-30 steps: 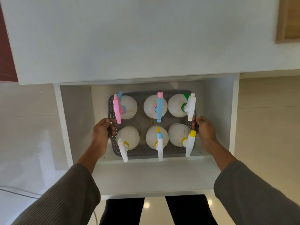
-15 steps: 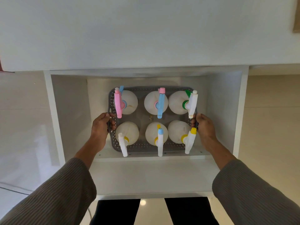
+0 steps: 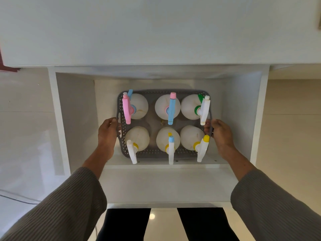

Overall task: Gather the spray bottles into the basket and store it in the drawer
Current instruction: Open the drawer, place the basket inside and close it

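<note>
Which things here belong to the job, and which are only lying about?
Job: basket, six spray bottles in it, drawer, left hand and right hand gripping its sides.
Lying about: cable at lower left, red object far left.

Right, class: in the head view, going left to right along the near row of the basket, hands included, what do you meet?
Left hand gripping the basket → bottle with all-white sprayer → bottle with blue-tipped sprayer → bottle with yellow-tipped sprayer → right hand, also gripping it.
</note>
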### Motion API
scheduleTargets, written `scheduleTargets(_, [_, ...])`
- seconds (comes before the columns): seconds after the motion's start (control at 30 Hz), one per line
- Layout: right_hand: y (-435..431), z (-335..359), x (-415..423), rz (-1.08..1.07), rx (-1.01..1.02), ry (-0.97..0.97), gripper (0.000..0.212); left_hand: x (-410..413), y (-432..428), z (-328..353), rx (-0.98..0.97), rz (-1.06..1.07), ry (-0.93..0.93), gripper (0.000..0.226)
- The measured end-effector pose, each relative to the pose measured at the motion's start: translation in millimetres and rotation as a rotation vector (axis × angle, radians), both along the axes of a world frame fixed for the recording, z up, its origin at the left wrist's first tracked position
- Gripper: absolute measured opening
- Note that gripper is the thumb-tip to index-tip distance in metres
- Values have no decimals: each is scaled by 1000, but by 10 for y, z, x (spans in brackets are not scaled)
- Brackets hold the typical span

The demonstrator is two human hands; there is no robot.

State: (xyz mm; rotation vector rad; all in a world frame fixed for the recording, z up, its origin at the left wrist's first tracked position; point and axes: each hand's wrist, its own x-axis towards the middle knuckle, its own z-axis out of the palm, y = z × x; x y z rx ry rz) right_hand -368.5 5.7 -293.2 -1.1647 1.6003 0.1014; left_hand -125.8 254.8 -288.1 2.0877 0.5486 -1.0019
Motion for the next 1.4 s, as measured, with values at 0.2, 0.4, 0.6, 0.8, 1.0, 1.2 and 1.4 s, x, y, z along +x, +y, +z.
scheduleTargets(0.2, [93, 281, -61, 184, -183, 131, 32, -131, 169, 306, 15, -73, -68, 32])
scheduleTargets(0.4, [491, 879, -123, 296, -280, 93, 25, -655, 435, 1047, 14, -461, -311, 34])
scheduleTargets(0.6, [1206, 1616, -232, 554, -411, 34, 37, -1397, 852, 1593, 23, -899, -473, 44])
scheduleTargets(0.8, [1943, 1916, -523, 843, -480, 46, 50, -1771, 1273, 1583, 104, -1341, -569, 59])
scheduleTargets(1.0, [2301, 1715, -888, 1118, -536, 178, 59, -1816, 1470, 1429, 175, -1515, -605, 68])
scheduleTargets(1.2, [2374, 1552, -991, 1237, -546, 301, 71, -1823, 1499, 1378, 215, -1563, -617, 73])
scheduleTargets(1.4, [2326, 1537, -932, 1223, -544, 293, 97, -1806, 1433, 1349, 262, -1583, -636, 91])
